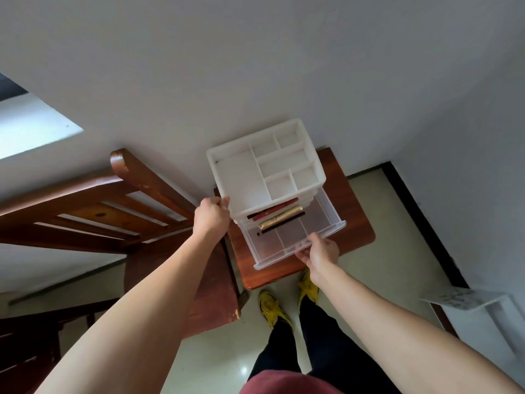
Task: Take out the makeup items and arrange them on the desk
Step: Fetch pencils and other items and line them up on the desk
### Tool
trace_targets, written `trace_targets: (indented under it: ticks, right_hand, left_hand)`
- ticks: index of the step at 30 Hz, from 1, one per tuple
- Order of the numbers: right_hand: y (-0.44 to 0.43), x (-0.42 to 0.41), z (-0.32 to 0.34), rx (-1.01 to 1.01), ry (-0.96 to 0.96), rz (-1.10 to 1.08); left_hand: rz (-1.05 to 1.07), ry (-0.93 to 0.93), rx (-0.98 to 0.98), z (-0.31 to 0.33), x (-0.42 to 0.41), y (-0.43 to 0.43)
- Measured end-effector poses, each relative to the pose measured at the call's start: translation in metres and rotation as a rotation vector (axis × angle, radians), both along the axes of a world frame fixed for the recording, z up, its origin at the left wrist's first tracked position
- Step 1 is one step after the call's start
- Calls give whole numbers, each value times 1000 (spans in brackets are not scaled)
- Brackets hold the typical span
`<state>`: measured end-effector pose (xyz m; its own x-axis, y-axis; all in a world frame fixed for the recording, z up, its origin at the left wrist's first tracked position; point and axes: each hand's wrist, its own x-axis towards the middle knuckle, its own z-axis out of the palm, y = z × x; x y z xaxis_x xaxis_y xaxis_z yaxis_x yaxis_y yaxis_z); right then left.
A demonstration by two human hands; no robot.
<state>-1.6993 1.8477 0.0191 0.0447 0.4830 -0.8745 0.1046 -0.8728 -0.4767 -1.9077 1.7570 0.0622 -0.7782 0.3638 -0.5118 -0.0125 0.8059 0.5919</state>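
A white plastic organiser with open top compartments stands on a small brown desk against the wall. Its clear drawer is pulled out toward me. Inside the drawer lie a gold tube, a red stick and a thin black pencil. My left hand holds the organiser's left front corner. My right hand grips the drawer's front edge, fingers curled under it.
A wooden chair stands to the left, its seat touching the desk. A white object sits low at the right by the wall. My feet in yellow shoes are on the tiled floor under the desk edge.
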Motion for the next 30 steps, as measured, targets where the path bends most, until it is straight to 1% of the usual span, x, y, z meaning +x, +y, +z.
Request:
trace_targets:
  ticks: [9, 12, 13, 15, 17, 18, 19, 21, 22, 23, 24, 28, 30]
  right_hand:
    - [11, 5, 4, -70, 35, 76]
    - [15, 12, 11, -87, 6, 202]
    - [18, 16, 16, -98, -22, 300]
    - [25, 26, 30, -124, -68, 590]
    - [31, 30, 46, -65, -96, 895]
    - [34, 28, 52, 36, -114, 1019]
    - [37, 24, 56, 191, -153, 1122]
    - [48, 7, 58, 586, -295, 1331]
    - [53, -2, 57, 749, -358, 1437]
    - [58, -11, 53, 863, -393, 1544]
    - [62, -20, 46, 930, -403, 1657]
    - [64, -46, 25, 981, -422, 2080]
    - [63, -54, 23, 947, -415, 2187]
  left_hand:
    - [24, -1, -5, 4, 2, -1]
    - [32, -4, -1, 7, 4, -1]
    - [40, -5, 4, 7, 5, -1]
    - [61, -12, 11, 8, 6, -2]
    - [85, -16, 28, 8, 9, -3]
    - [96, -15, 41, 8, 10, -3]
    - [103, -12, 53, 9, 11, -2]
    - [117, -15, 71, 9, 14, -4]
    - [119, -20, 74, 8, 15, -5]
    - [125, -24, 72, 8, 17, -7]
    - [132, -28, 70, 6, 19, -11]
    - [148, -21, 44, 8, 29, -28]
    - [151, -19, 22, 7, 33, -40]
